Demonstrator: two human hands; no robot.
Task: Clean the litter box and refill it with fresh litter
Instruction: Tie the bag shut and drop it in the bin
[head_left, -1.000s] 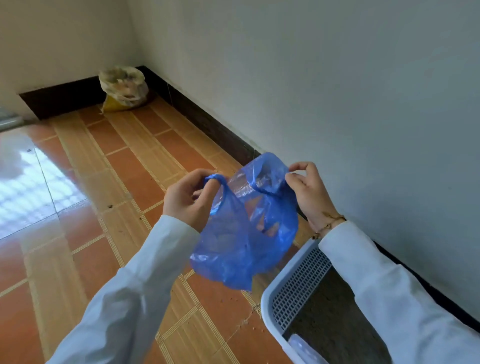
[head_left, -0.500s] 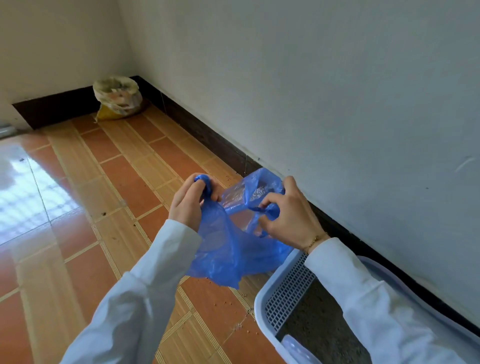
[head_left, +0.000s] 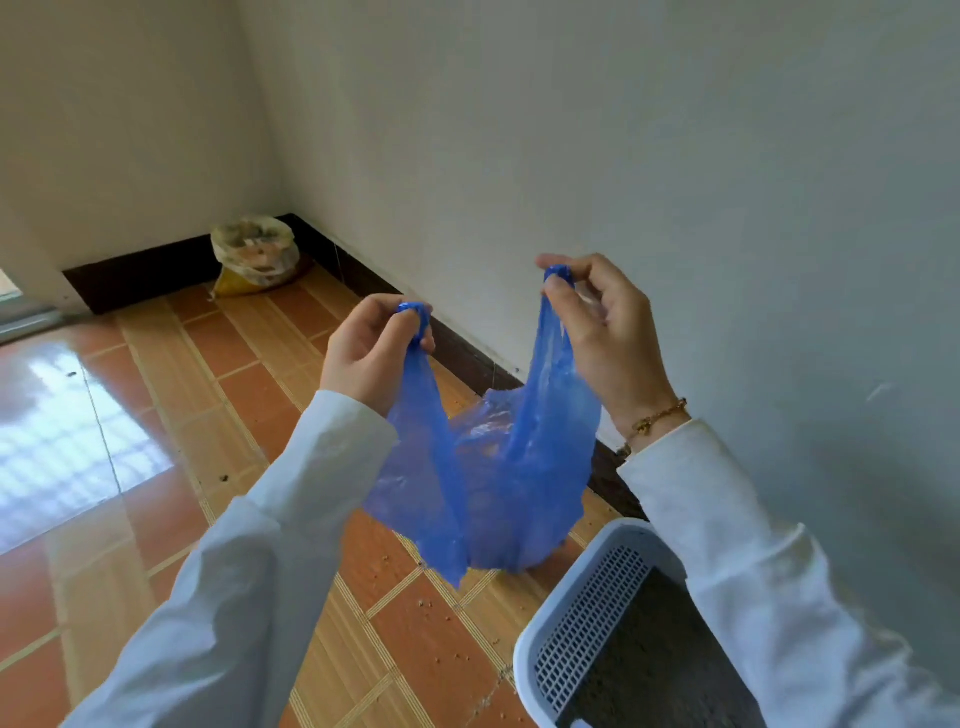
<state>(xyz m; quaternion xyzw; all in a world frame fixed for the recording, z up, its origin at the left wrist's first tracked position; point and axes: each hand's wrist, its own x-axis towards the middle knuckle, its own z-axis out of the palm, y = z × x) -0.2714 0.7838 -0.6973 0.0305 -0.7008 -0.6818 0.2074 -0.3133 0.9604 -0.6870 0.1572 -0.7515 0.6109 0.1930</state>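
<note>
Now two hands, left hand (head_left: 371, 351), right hand (head_left: 602, 332), each grip pinching one blue bag (head_left: 488, 483) handle.

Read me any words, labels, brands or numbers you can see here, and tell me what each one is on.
None can be read.
Blue bag, held up by the left hand and right hand: plain, no print.
Litter box: no label showing.
Corner bag: too far and blurred to tell.

Soft daylight from the left, bright window glare with a grid pattern on the glossy tiled floor (head_left: 72, 447), white wall (head_left: 675, 156) evenly lit, faint shadows, wide-angle bending at edges, slightly soft detail.
</note>
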